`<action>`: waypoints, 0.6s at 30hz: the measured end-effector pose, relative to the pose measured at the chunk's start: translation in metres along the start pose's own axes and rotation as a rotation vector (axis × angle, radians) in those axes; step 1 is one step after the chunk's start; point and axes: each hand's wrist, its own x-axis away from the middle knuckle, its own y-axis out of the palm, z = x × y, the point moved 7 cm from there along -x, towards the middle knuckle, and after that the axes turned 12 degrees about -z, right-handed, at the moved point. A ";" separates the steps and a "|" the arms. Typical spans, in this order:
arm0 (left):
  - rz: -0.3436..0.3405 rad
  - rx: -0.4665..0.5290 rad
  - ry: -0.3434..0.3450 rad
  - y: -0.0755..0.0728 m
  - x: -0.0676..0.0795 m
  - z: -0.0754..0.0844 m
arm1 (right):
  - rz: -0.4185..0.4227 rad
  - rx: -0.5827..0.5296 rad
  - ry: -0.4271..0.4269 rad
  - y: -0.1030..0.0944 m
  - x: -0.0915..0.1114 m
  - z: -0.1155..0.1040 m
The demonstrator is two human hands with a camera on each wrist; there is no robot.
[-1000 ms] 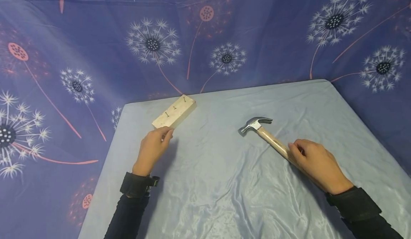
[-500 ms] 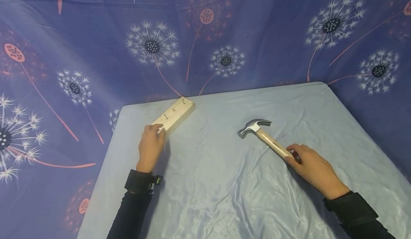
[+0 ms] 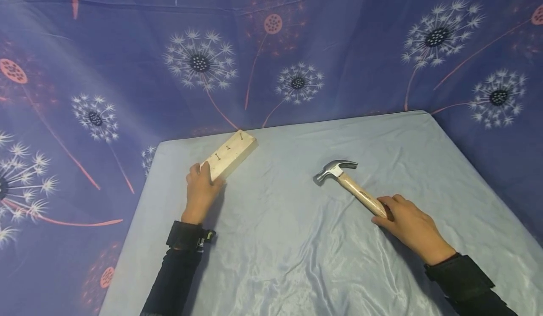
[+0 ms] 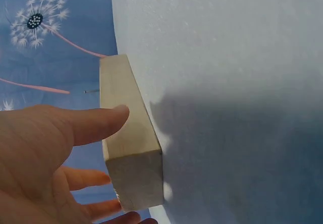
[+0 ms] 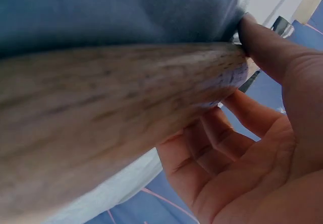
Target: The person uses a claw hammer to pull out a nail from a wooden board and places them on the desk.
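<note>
A pale wooden block (image 3: 234, 156) with three nails (image 3: 218, 156) standing in its top lies at the back left of the table. My left hand (image 3: 198, 195) holds the block's near end, thumb along one long side and fingers on the other. In the left wrist view the thumb (image 4: 103, 124) lies over the block's side, and one nail (image 4: 91, 91) juts out beyond it. A claw hammer (image 3: 360, 193) lies slantwise on the right, its steel head toward the middle. My right hand (image 3: 413, 226) grips its wooden handle (image 5: 126, 98), thumb on one side and fingers on the other.
Wrinkled light-blue satin cloth (image 3: 271, 250) covers the table. Behind it and at both sides hangs a purple-blue curtain (image 3: 360, 61) printed with dandelions. The block's far end lies close to the table's back edge.
My left hand has moved from just before the block to around its near end, thumb and fingers spreading to either side. My right hand has shifted its fingers on the hammer handle.
</note>
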 end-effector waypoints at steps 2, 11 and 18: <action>-0.028 0.021 -0.014 0.002 -0.001 -0.004 | -0.005 -0.005 -0.007 -0.001 -0.002 -0.001; -0.128 0.067 -0.072 0.011 -0.008 -0.014 | -0.046 -0.028 -0.002 -0.001 -0.006 -0.001; -0.111 0.088 -0.080 0.006 -0.015 -0.014 | -0.058 -0.041 0.010 0.000 -0.008 0.001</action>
